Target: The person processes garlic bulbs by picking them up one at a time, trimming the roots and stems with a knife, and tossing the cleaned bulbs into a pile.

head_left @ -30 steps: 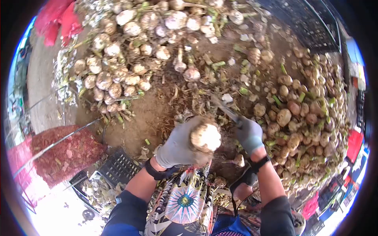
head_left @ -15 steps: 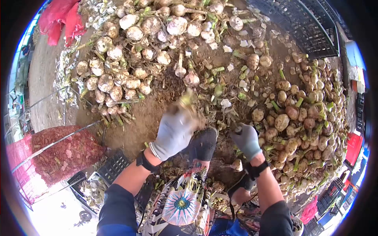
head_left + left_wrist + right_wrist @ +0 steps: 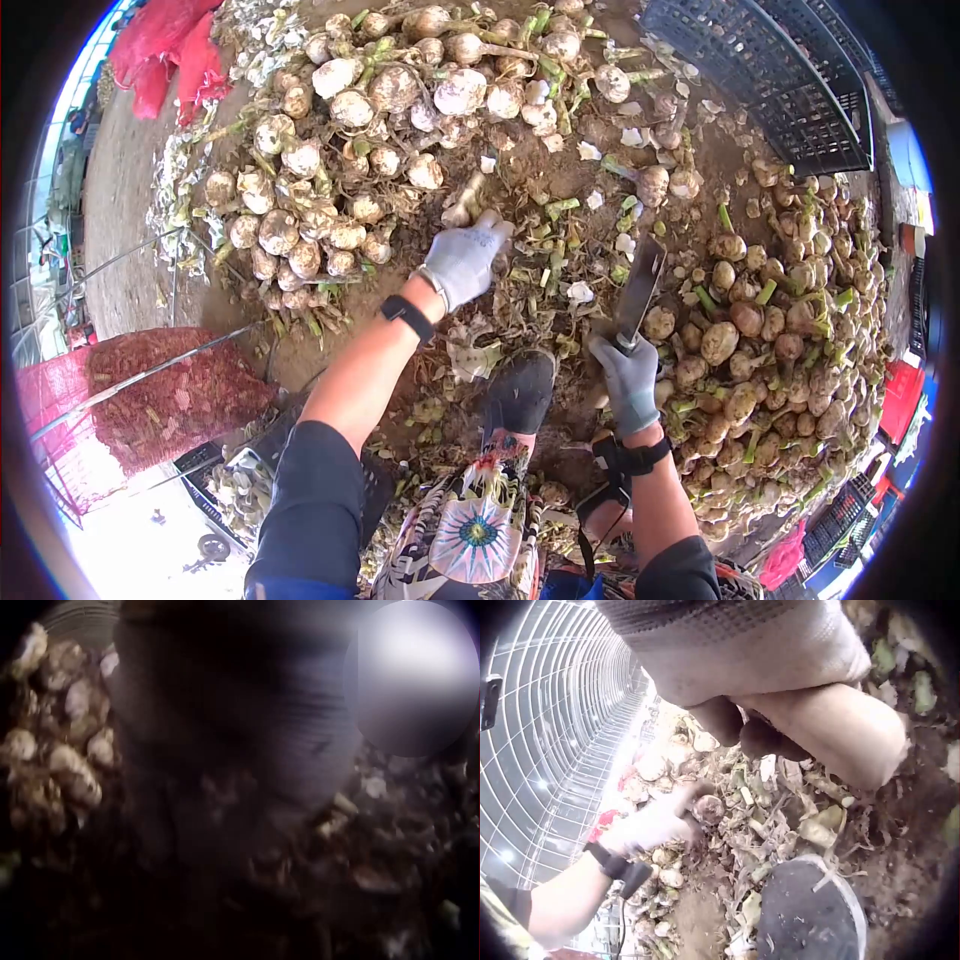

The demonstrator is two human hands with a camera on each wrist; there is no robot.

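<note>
My gloved left hand (image 3: 465, 262) reaches down to the ground beside the near edge of a pile of garlic. In the right wrist view its thumb and fingers are around a garlic bulb (image 3: 709, 810), which the hand covers in the head view. Another garlic bulb with its stem (image 3: 463, 208) lies just ahead of the fingers. The left wrist view is dark and blurred, with the glove (image 3: 315, 727) filling its middle. My gloved right hand (image 3: 628, 378) grips a knife (image 3: 642, 288), its broad blade pointing forward and clear of the garlic.
Dirty garlic bulbs (image 3: 395, 90) are heaped ahead and left; a larger heap (image 3: 790, 345) lies to the right. Cut stems and peelings (image 3: 550, 275) litter the ground between. Black crates (image 3: 760, 70) stand at far right, a red mesh sack (image 3: 180, 400) at left. My shoe (image 3: 520, 385) is below the hands.
My left hand, which held a large garlic bulb near my lap, has moved forward to another bulb on the ground. The knife blade has swung from pointing left to pointing forward and right.
</note>
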